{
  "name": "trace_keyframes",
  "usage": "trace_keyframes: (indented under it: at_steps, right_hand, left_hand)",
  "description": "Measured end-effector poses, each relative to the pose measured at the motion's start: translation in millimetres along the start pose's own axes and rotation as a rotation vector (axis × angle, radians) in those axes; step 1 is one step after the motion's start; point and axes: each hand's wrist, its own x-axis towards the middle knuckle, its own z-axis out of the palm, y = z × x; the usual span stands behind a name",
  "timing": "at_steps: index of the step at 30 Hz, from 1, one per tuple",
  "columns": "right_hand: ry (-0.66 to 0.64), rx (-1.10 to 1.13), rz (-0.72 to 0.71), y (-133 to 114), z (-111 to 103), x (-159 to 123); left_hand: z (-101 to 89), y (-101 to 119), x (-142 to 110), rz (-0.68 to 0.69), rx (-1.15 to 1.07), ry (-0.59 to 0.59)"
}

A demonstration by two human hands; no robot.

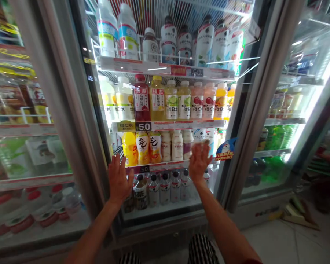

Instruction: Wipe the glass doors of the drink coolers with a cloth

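My left hand [119,181] is raised at the left side of a lit drinks fridge, empty, its fingers apart. Just beyond its fingertips stands a yellow-orange bottle [129,148] on the third shelf. On the right, my right hand [199,163] is also open and holds nothing; it looks slightly blurred. It covers part of the white-and-blue bottles [199,135] at that shelf's right end. Between both hands stand cream-coloured bottles [177,145]. Whether either hand touches a glass pane, I cannot tell.
Above are a shelf of juice bottles [171,101] and a top shelf of larger bottles [205,40]. Dark-capped bottles [154,190] line the bottom. Metal door frames [260,99] flank the fridge, with more drinks behind them. A cardboard box [299,212] lies on the floor [280,242] at right.
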Motion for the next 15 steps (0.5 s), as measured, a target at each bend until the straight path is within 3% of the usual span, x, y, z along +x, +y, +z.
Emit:
trace_keyframes:
  at_steps: [2, 3, 6, 8, 10, 11, 13, 15]
  right_hand:
    - [0.061, -0.034, 0.190, 13, -1, 3]
    - [0.058, -0.020, 0.193, 6, -1, 1]
    - [-0.076, 0.086, -0.094, -39, 4, -10]
    - [-0.171, 0.133, -0.297, -52, 5, -13]
    - [-0.166, 0.114, -0.332, -31, 2, -6]
    - [-0.126, 0.081, -0.268, -10, 0, 1]
    - [0.000, 0.001, -0.031, 40, -6, 16]
    - [0.117, -0.055, 0.194, 74, -10, 26]
  left_hand:
    - [5.6, 7, -3, 0.039, -0.001, -0.006]
    - [8.6, 11, -3, 0.059, -0.001, -0.005]
    - [17.1, 23, -2, 0.144, -0.011, -0.006]
    - [20.9, 28, 1, 0.187, -0.016, -0.013]
    - [23.3, 30, 3, 0.186, -0.011, -0.016]
    - [24.1, 31, 4, 0.181, -0.007, -0.015]
    - [25.5, 31, 5, 0.177, -0.006, -0.010]
    - [27.2, 32, 4, 0.165, -0.014, -0.001]
